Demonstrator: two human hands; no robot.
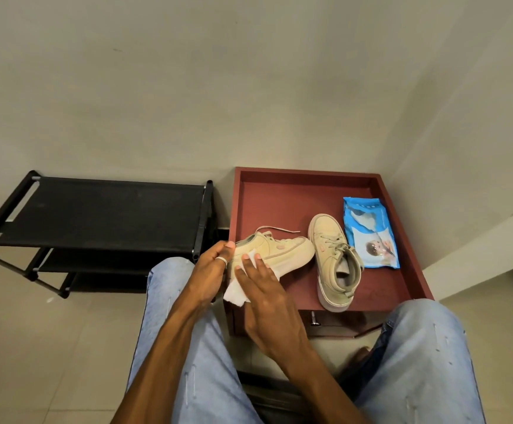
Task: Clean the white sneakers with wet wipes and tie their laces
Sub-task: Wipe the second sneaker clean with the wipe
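Observation:
My left hand (210, 267) grips the heel end of a cream sneaker (282, 250) that lies on its side over the left front of the red-brown table (279, 194), toe pointing right. My right hand (264, 289) presses a white wet wipe (238, 293) flat against the shoe's side with straight fingers. A loose lace trails behind the shoe. The second sneaker (336, 261) stands upright on the table to the right, laces in place. A blue wet wipe pack (370, 232) lies beside it at the right.
A black shoe rack (96, 209) stands to the left against the wall. My knees in light blue jeans (187, 332) frame the table's front. The table has a drawer handle (314, 319) at the front. Walls close off the back and right.

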